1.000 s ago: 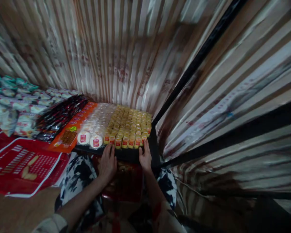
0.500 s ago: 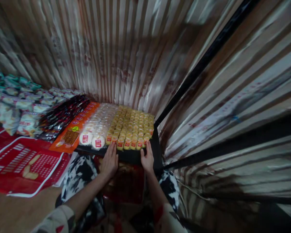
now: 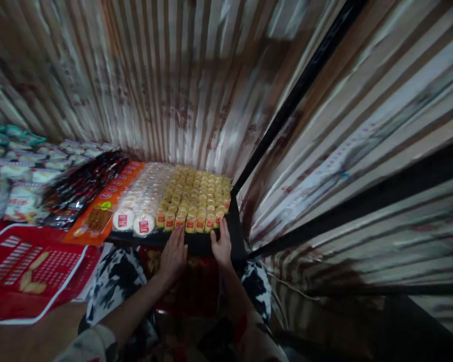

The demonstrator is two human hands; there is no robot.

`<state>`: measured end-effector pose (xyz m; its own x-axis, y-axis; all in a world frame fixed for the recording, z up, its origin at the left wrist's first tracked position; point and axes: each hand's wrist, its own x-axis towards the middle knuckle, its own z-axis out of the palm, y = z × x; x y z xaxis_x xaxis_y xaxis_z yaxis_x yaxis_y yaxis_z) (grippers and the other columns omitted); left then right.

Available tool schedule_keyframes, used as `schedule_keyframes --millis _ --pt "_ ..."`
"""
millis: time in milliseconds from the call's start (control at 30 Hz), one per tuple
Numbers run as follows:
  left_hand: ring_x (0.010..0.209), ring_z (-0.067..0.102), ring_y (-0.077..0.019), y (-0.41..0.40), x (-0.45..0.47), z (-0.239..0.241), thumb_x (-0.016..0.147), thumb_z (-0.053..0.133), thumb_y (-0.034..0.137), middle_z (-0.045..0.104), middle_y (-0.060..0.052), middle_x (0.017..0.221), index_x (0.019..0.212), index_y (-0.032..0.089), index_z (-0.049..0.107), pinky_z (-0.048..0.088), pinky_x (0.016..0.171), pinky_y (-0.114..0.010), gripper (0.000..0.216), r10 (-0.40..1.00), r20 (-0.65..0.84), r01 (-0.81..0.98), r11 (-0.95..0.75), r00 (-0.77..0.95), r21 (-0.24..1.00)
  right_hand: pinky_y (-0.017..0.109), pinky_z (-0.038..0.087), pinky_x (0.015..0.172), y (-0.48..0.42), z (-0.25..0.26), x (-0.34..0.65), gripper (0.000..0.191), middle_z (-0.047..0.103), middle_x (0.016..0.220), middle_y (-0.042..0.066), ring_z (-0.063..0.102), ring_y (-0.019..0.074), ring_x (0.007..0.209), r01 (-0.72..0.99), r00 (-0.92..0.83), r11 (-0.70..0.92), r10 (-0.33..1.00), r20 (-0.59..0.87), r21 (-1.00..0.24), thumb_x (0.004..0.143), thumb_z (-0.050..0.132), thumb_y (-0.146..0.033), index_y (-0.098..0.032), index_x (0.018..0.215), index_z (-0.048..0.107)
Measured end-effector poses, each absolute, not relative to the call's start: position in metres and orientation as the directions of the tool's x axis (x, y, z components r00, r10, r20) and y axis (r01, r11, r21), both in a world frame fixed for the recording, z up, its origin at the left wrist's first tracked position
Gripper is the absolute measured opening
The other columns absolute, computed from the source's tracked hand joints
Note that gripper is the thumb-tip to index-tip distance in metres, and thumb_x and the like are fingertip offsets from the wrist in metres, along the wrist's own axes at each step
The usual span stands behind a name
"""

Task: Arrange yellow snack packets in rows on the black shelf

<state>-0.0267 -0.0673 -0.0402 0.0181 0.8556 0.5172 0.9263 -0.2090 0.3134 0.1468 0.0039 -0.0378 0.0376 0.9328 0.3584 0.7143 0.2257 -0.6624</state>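
Observation:
Rows of small yellow packets with red labels [image 3: 198, 193] lie on a dark shelf [image 3: 200, 242] in a corner of corrugated metal walls. My left hand [image 3: 172, 255] rests flat on the shelf's front edge, fingers stretched toward the front row of packets. My right hand [image 3: 221, 245] lies beside it, fingers extended and touching the rightmost front packets. Neither hand holds anything. Round white packets with red labels [image 3: 143, 201] sit just left of the yellow ones.
An orange packet [image 3: 101, 213], dark shiny packets [image 3: 81, 188] and pale snack bags [image 3: 18, 173] line the shelf to the left. A red printed sheet [image 3: 26, 266] lies lower left. Black metal bars [image 3: 287, 115] cross the right wall. My patterned trousers [image 3: 117, 281] show below.
The view has shifted slightly. My left hand has slid right and forward toward the yellow packets; my right hand stays at the front right packets.

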Motion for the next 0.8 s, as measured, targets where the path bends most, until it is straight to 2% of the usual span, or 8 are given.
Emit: schedule_keyframes --millis 200,500,800 --pt "0.127 0.041 -0.0262 -0.064 -0.008 -0.043 0.089 0.031 0.018 0.047 -0.018 0.134 0.137 0.010 0.031 0.041 0.101 -0.045 0.049 0.874 0.475 0.910 -0.277 0.105 0.308 0.042 0.032 0.106 0.002 -0.034 0.145 0.054 0.033 0.145 0.010 0.029 0.0222 0.135 0.707 0.059 0.219 0.930 0.364 -0.673 0.088 0.038 -0.034 -0.018 0.139 0.033" --pt "0.131 0.035 -0.0283 -0.051 0.002 -0.044 0.089 0.033 0.021 0.041 -0.020 0.138 0.135 0.006 0.033 0.040 0.100 -0.046 0.048 0.906 0.423 0.910 -0.192 0.020 0.367 0.042 0.033 0.106 0.003 -0.039 0.146 0.058 0.031 0.146 0.010 0.031 0.0236 0.133 0.706 0.056 0.215 0.933 0.356 -0.675 0.085 0.042 -0.032 -0.018 0.140 0.031" --pt "0.131 0.035 -0.0273 -0.042 0.007 -0.034 0.089 0.031 0.019 0.041 -0.022 0.137 0.135 0.004 0.032 0.037 0.104 -0.047 0.048 0.903 0.428 0.881 -0.236 0.042 0.411 0.042 0.032 0.106 0.003 -0.040 0.146 0.059 0.031 0.146 0.010 0.031 0.0231 0.133 0.702 0.050 0.217 0.935 0.351 -0.678 0.084 0.043 -0.032 -0.016 0.140 0.031"
